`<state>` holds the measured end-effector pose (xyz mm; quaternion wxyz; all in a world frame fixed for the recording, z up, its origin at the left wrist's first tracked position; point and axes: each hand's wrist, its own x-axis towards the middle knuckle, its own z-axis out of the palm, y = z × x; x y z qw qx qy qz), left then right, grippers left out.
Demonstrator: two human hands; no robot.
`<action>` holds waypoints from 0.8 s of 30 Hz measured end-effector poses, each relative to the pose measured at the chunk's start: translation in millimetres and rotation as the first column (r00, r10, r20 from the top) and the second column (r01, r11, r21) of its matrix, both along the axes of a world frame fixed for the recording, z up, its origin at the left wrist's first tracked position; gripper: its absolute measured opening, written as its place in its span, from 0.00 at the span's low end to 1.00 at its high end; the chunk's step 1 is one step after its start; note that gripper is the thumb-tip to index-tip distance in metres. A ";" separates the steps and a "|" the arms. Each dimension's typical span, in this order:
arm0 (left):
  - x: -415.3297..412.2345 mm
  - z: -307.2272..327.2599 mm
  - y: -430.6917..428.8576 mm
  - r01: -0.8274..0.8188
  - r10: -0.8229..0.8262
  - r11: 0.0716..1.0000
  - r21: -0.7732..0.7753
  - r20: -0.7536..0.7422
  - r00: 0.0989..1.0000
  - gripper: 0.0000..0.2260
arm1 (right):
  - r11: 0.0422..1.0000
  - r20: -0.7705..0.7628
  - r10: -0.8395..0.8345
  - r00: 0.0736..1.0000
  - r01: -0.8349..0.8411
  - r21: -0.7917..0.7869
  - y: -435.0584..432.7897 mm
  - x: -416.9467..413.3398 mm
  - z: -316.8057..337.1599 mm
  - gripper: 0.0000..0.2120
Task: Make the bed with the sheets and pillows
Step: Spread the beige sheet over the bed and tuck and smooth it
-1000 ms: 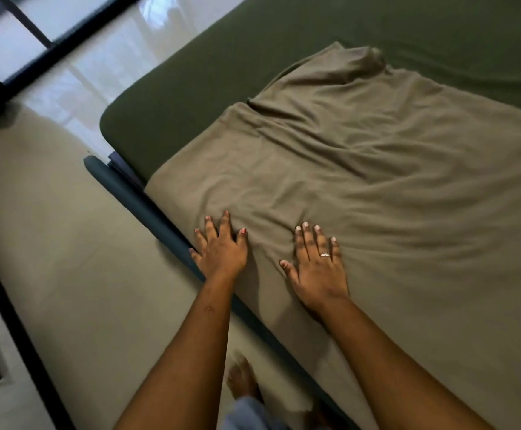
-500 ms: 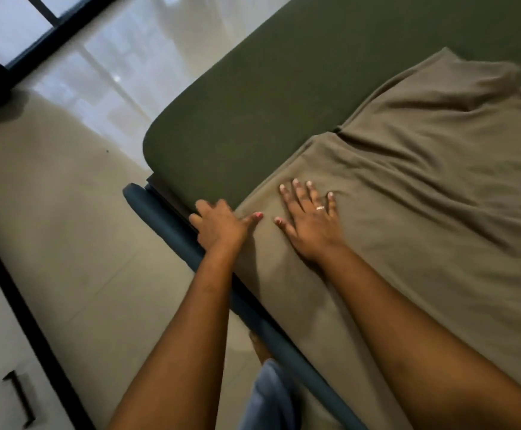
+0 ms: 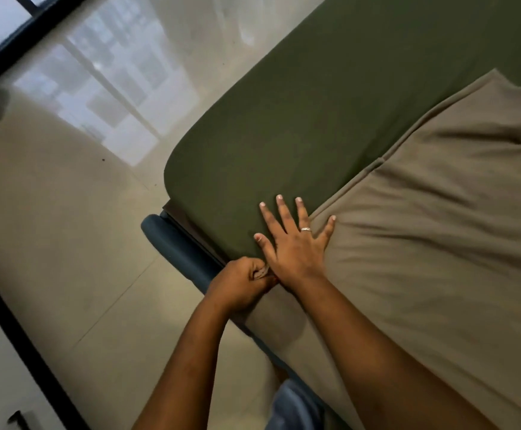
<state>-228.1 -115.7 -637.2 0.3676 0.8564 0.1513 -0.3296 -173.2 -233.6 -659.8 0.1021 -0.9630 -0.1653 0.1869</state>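
Observation:
A dark green fitted sheet (image 3: 299, 125) covers the mattress. Over its right part lies a wrinkled tan sheet (image 3: 439, 243), its edge running diagonally from upper right down to the bed's near side. My right hand (image 3: 293, 240) lies flat with fingers spread, straddling the tan sheet's edge and the green sheet. My left hand (image 3: 240, 283) is at the bed's side edge, fingers curled and pinching the corner of the tan sheet. No pillows are in view.
A blue padded bed frame rail (image 3: 178, 243) runs along the mattress side below my left hand. Glossy beige floor tiles (image 3: 66, 228) spread to the left, with a dark window frame (image 3: 11, 35) at top left and a white drawer front (image 3: 1, 383) at bottom left.
Both hands slid along the tan sheet toward its corner. My left hand went from flat on the sheet to curled on its edge at the bed side; my right hand now straddles the sheet's edge.

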 end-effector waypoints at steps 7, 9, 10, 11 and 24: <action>64.4 38.1 -33.9 0.046 -0.156 0.889 0.456 0.207 0.966 0.09 | 0.885 0.086 -0.216 0.972 0.158 0.437 -31.0 90.6 19.5 0.18; 97.2 33.0 -49.4 0.018 -0.186 0.894 0.447 0.336 0.923 0.12 | 0.863 0.129 -0.359 0.924 0.276 0.422 -59.4 135.9 29.2 0.15; 116.1 26.5 -58.4 0.030 -0.219 0.892 0.451 0.373 0.902 0.14 | 0.864 0.142 -0.407 0.902 0.330 0.381 -76.8 157.3 33.7 0.15; 135.9 18.9 -69.1 0.056 -0.253 0.894 0.445 0.396 0.883 0.17 | 0.866 0.154 -0.443 0.883 0.377 0.328 -96.4 178.5 38.2 0.15; 253.8 -33.3 -158.4 0.424 -0.440 0.858 0.289 -0.011 0.898 0.53 | 0.837 0.025 -0.524 0.851 0.521 -0.170 -271.7 301.8 27.5 0.29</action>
